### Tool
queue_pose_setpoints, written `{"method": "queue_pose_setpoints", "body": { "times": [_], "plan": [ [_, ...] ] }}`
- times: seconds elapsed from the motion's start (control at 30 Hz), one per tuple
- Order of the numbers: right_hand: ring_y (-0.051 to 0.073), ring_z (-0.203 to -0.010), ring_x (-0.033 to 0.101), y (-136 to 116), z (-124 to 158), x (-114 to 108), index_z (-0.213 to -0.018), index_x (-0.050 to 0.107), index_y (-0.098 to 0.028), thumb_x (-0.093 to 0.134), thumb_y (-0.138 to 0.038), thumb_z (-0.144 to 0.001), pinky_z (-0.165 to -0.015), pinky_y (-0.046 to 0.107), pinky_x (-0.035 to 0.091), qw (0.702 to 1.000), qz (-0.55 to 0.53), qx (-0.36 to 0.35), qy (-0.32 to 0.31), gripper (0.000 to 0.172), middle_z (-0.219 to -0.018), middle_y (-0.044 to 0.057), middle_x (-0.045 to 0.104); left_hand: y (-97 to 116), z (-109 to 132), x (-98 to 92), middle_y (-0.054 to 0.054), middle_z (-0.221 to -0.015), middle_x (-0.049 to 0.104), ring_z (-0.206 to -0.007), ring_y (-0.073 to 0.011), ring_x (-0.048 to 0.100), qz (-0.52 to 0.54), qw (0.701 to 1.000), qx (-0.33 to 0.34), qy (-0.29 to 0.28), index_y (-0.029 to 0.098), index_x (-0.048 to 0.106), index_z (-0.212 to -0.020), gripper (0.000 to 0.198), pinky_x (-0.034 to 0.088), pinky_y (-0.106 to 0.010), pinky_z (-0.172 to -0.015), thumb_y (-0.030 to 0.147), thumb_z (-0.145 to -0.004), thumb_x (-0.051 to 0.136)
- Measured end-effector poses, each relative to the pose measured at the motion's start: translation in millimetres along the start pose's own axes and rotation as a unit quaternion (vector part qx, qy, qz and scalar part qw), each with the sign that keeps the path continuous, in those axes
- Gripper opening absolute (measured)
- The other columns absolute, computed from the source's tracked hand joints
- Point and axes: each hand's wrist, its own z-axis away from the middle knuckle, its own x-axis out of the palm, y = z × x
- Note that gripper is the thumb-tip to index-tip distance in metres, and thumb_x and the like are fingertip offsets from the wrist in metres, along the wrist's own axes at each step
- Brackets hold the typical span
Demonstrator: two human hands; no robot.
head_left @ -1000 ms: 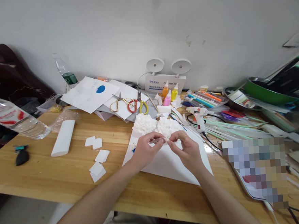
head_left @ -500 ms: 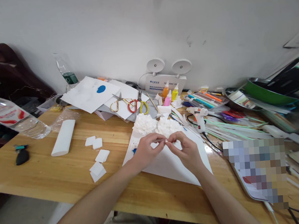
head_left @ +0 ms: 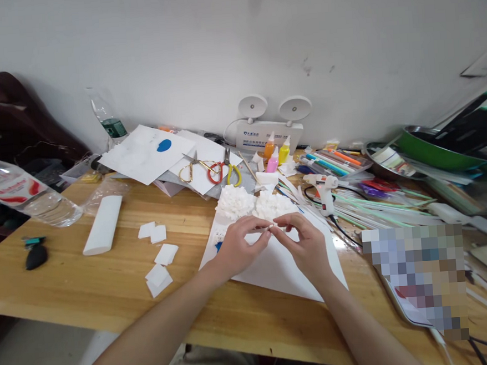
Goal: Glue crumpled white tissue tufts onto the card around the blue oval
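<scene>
Two hands meet over the white sheet of paper [head_left: 275,272] at mid-table! The left hand [head_left: 236,248] and right hand [head_left: 308,247] both pinch a tiny paper scrap [head_left: 268,229] between thumb and forefinger, their fingertips almost touching. The scrap is held just above the sheet, right in front of two fluffy white paper pom-poms [head_left: 253,204] at the sheet's far edge. A white glue gun [head_left: 324,191] lies to the right. Cut paper squares [head_left: 159,258] dot the wooden table [head_left: 87,282] on the left.

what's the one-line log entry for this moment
left hand: pinching small white paper scrap | right hand: pinching same scrap | under hands: white paper sheet | behind: white fluffy paper clumps
</scene>
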Motion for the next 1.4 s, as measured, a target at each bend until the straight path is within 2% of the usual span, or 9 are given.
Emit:
{"method": "queue_pose_setpoints", "body": {
  "times": [0.17,0.27,0.43,0.6,0.97,1.1,1.4],
  "plan": [
    [0.018,-0.069,0.055,0.9,2.3,3.7,-0.077,0.064,-0.024,0.06,-0.018,-0.075,-0.062,0.034,0.046,0.991,0.06,-0.092,0.071,0.008,-0.071,0.003,0.06,-0.3,0.2,0.8,-0.006,-0.086,0.065,-0.083,-0.0171,0.06,-0.002,1.0,-0.003,0.006,0.017,0.063,-0.088,0.017,0.048,-0.03,-0.079,0.023,-0.077,0.051],
    [0.018,-0.068,0.054,0.5,2.0,3.5,-0.075,0.063,-0.024,0.061,-0.017,-0.074,-0.061,0.035,0.046,0.986,0.081,-0.118,0.085,0.008,-0.068,0.003,0.06,0.4,0.3,0.4,-0.006,-0.088,0.066,-0.085,-0.0174,0.06,-0.002,1.0,-0.01,0.0,0.019,0.063,-0.09,0.018,0.048,-0.031,-0.08,0.024,-0.077,0.052],
    [0.018,-0.07,0.054,-2.5,0.0,0.9,-0.073,0.059,-0.023,0.058,-0.018,-0.076,-0.062,0.034,0.045,0.995,0.055,-0.069,0.045,0.006,-0.07,0.003,0.058,1.6,-0.1,-0.7,-0.004,-0.088,0.066,-0.083,-0.0161,0.059,0.0,1.0,-0.016,0.003,0.02,0.063,-0.091,0.018,0.046,-0.028,-0.079,0.025,-0.078,0.052],
    [0.017,-0.07,0.052,-2.5,-0.1,-1.4,-0.074,0.057,-0.022,0.058,-0.018,-0.076,-0.062,0.031,0.044,0.999,0.004,-0.032,0.006,0.004,-0.071,0.002,0.056,-0.4,-1.7,-0.7,-0.003,-0.081,0.066,-0.078,-0.0145,0.059,0.009,0.999,-0.028,0.019,0.018,0.063,-0.082,0.014,0.046,-0.025,-0.074,0.026,-0.079,0.052],
    [0.016,-0.074,0.051,1.2,0.8,-2.0,-0.077,0.056,-0.022,0.056,-0.019,-0.079,-0.066,0.031,0.043,0.996,-0.034,-0.024,-0.079,0.003,-0.074,0.002,0.055,-2.1,-1.7,-2.0,-0.003,-0.08,0.064,-0.077,-0.0141,0.058,-0.026,1.0,-0.014,0.008,0.018,0.062,-0.082,0.013,0.044,-0.025,-0.072,0.024,-0.08,0.051],
    [0.016,-0.074,0.051,2.1,-0.1,-2.0,-0.077,0.055,-0.022,0.054,-0.021,-0.08,-0.066,0.031,0.042,0.996,-0.029,-0.019,-0.086,0.003,-0.074,0.002,0.056,-3.0,-1.7,-1.7,-0.003,-0.08,0.064,-0.077,-0.0139,0.058,-0.032,0.999,-0.006,0.009,0.017,0.062,-0.084,0.013,0.045,-0.025,-0.073,0.021,-0.079,0.051],
    [0.017,-0.074,0.052,3.5,-1.3,0.1,-0.077,0.056,-0.022,0.055,-0.02,-0.08,-0.064,0.031,0.043,0.998,0.007,-0.043,-0.05,0.004,-0.075,0.002,0.057,-1.9,-2.0,-1.0,-0.003,-0.079,0.066,-0.077,-0.0146,0.06,-0.035,0.999,-0.005,0.024,0.017,0.065,-0.084,0.014,0.046,-0.026,-0.072,0.016,-0.077,0.052]
  ]
}}
